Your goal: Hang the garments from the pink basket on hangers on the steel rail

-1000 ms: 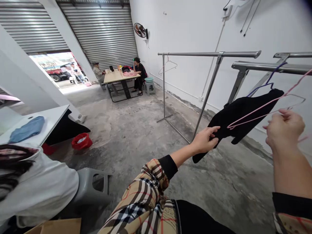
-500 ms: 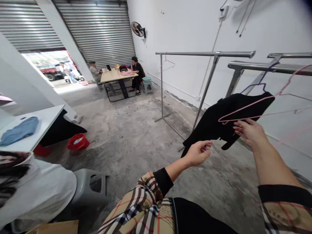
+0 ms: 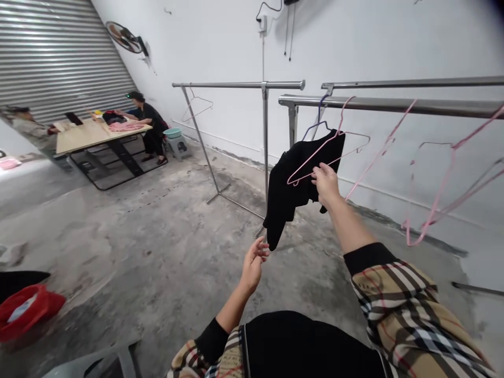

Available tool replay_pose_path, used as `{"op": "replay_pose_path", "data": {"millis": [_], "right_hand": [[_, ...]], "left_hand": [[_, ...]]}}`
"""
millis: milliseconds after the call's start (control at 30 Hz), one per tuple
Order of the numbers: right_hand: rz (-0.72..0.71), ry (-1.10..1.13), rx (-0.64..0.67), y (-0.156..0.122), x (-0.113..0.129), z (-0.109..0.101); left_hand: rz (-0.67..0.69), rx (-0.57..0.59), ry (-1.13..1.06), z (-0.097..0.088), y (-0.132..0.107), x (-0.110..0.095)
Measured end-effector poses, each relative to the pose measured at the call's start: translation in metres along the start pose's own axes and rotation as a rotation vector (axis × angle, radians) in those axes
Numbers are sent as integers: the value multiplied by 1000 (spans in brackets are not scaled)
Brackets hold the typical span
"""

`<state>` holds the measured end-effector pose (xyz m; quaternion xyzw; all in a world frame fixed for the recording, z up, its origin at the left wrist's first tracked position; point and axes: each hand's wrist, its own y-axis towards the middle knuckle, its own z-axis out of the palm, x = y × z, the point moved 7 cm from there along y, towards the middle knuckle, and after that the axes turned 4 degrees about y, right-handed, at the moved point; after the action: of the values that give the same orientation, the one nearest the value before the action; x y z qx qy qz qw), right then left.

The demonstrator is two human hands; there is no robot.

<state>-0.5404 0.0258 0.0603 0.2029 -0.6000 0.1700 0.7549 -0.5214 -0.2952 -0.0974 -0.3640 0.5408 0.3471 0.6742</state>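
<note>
A black garment point(image 3: 293, 178) hangs from a blue-purple hanger point(image 3: 317, 125) on the metal rail, with one sleeve dangling towards me. In front of it, a pink hanger point(image 3: 315, 156) is hooked over the same rail. My right hand point(image 3: 327, 185) is at the pink hanger's lower bar, against the black cloth. Its fingers are stretched and slightly apart; I see no grip on anything. Just below the dangling sleeve end is my left hand point(image 3: 254, 265), fingers loosely spread and holding nothing. Whether its fingertips touch the sleeve I cannot tell.
More pink hangers point(image 3: 435, 210) hang to the right. Behind stands another metal rack point(image 3: 236, 85) with a single hanger. Two people sit at a wooden table point(image 3: 84, 137) at the far left. A red bag-lined bin point(image 3: 43, 310) and a grey stool point(image 3: 98, 362) stand lower left.
My view has swung right, bringing more hangers into sight. My left hand has turned fingers-up near the sleeve end. My right hand stays by the pink hanger.
</note>
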Motion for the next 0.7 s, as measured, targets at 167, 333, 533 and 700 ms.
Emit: {"op": "replay_pose_path", "data": {"millis": [167, 333, 533, 700], "right_hand": [[171, 178, 82, 1, 10, 36], [78, 369, 84, -18, 49, 48], [81, 392, 179, -32, 81, 30], [11, 354, 325, -31, 100, 13]], "left_hand": [[1, 14, 23, 2, -4, 4], [2, 12, 67, -1, -8, 2], [-25, 48, 128, 3, -10, 4], [-20, 134, 158, 21, -6, 9]]}}
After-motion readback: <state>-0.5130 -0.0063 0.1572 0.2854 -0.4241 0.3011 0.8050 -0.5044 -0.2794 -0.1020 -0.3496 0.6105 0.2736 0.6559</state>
